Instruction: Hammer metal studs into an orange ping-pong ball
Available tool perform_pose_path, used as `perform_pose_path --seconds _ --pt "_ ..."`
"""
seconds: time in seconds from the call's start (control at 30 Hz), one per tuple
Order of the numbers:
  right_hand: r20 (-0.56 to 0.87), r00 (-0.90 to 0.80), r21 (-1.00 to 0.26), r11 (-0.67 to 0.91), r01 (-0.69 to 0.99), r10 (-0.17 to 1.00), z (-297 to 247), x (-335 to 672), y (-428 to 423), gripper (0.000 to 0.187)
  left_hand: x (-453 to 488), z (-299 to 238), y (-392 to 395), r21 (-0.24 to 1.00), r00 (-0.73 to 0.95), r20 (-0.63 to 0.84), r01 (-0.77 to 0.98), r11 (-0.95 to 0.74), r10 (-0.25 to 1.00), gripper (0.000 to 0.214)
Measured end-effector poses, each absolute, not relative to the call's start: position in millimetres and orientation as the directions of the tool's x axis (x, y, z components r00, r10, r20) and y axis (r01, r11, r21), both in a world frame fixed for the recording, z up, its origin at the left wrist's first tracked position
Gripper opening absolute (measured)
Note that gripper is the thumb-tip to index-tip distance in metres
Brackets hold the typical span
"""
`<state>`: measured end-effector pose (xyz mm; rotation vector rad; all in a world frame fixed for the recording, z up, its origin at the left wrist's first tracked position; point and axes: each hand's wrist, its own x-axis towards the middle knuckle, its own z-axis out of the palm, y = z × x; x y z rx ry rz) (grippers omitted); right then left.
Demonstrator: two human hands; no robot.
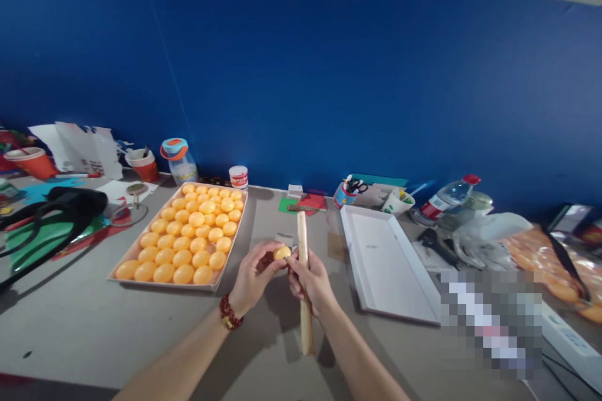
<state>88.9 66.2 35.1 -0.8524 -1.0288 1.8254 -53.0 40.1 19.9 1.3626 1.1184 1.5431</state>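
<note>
Between the thumb and fingers of my left hand (250,279) is an orange ping-pong ball (282,252). My right hand (318,285) is closed round a pale wooden stick (306,329), which points away from me. The right fingertips come up close to the ball; whether they pinch something small there I cannot make out. To the left of my hands lies a shallow white box (162,286) filled with rows of similar orange balls. On the right is a shallow white tray (397,269) with a small mark on its bottom.
Along the blue wall (301,69) stand paper cups (143,166), a bottle with a blue lid (181,163), a small white tub (238,177) and a pen holder (345,194). A plastic bottle (444,200) leans at the right, near a bag of orange balls (540,250).
</note>
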Motion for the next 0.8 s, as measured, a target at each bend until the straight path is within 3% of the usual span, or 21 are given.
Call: perform_pose_path --seconds 0.23,0.5,0.67,0.8 --pt "-0.13 -0.43 -0.892 -0.295 -0.343 0.893 37 90 66 0.035 -51 23 40 0.949 -0.109 0.25 -0.171 -0.266 0.962 0.029" --pt "-0.148 -0.362 -0.946 -0.239 -0.22 0.92 34 90 68 0.036 -48 25 40 0.936 -0.108 0.183 -0.284 -0.207 0.977 0.031" --pt "-0.005 -0.285 -0.999 0.01 0.052 0.959 40 97 66 0.03 -54 27 46 0.928 -0.193 0.126 -0.324 -0.185 0.973 0.03" --pt "0.151 -0.347 -0.907 0.269 0.324 0.926 54 115 65 0.025 -65 28 54 0.914 -0.237 0.096 -0.363 -0.18 0.967 0.036"
